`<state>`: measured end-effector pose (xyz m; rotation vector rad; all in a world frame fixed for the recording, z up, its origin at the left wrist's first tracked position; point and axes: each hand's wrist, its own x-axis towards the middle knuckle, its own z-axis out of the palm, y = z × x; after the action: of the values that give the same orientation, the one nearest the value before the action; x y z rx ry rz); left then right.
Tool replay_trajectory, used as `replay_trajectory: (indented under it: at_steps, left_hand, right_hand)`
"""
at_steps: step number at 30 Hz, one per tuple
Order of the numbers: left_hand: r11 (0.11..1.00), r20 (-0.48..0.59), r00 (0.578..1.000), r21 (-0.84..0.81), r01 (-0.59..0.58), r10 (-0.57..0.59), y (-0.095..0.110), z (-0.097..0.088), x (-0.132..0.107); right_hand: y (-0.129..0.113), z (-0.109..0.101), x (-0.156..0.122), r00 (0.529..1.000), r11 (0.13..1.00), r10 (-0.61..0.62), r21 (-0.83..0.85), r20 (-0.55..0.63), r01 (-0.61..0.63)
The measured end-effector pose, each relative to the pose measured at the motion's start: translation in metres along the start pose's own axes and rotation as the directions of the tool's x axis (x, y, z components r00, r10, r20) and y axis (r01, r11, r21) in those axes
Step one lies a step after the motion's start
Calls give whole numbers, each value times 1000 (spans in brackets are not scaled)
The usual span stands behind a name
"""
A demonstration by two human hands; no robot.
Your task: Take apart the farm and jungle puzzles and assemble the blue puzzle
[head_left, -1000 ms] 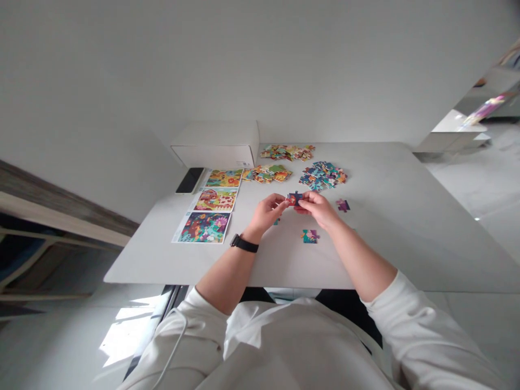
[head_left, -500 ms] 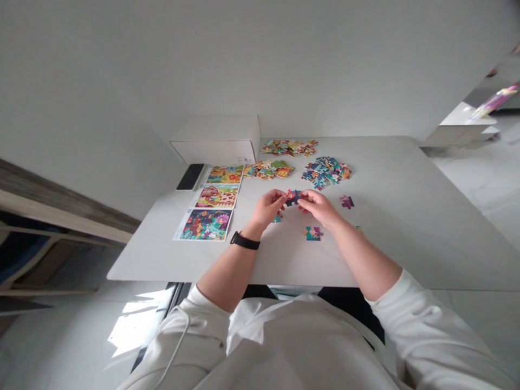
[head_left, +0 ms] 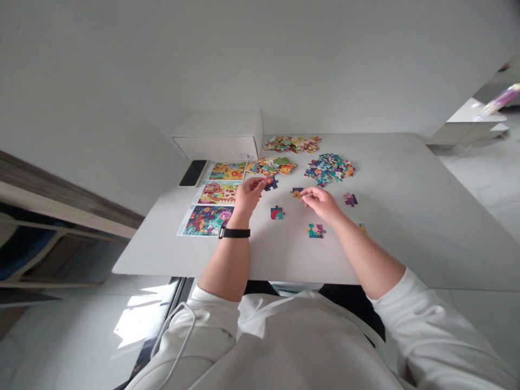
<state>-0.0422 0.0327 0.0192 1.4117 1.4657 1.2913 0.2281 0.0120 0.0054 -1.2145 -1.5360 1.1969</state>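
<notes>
My left hand (head_left: 250,196) pinches a dark blue and red jigsaw puzzle piece (head_left: 271,184), close to the yellow-green pile. To its right, my right hand (head_left: 319,202) has its fingertips closed on a dark blue puzzle piece with an orange patch (head_left: 297,193); whether that piece rests on the table is unclear. Between and below the hands lies a red and teal puzzle piece (head_left: 277,213). A teal and pink piece (head_left: 316,231) sits nearer the table's front edge. A purple piece (head_left: 350,199) lies right of my right hand, and a yellowish piece (head_left: 362,228) shows partly behind my forearm.
Piles of puzzle pieces lie at the back: a blue one (head_left: 330,169), a yellow-green one (head_left: 276,166) and a multicoloured one (head_left: 293,144). A white box (head_left: 219,135), a phone (head_left: 193,173) and a sheet with three pictures (head_left: 194,212) occupy the left side of the white table (head_left: 406,227).
My hands, together over one spot before, have moved apart. The left went left with the blue and red piece; the right is at the orange-patched piece. The red and teal piece is now uncovered.
</notes>
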Motion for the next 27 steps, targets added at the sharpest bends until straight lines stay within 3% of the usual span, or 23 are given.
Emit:
replay_trajectory:
  at_steps: [3,5,8,11,16,27]
  left_hand:
    - [984,-23,1000,176,14,-10,-8,-7,4]
    - [961,0,1000,275,1,-1,-13,-5,4]
    - [942,56,998,335,6,-26,-19,1,2]
    - [943,104,992,332,32,-71,-20,3,1]
    - [920,132,988,392,17,-74,-12,0,-4]
    - [854,201,980,510,-105,1,-10,2,-9]
  right_hand:
    - [2,1,-2,998,979,-61,-195,34,66]
    - [1,4,-5,979,921,-150,-339,141,190]
    - [-1,14,-13,893,783,-284,-454,348,426]
    - [-3,23,-19,825,659,-315,-517,470,547]
    - [-3,28,-21,792,571,-289,-567,537,593]
    - [-1,27,-19,779,569,-291,-554,555,607]
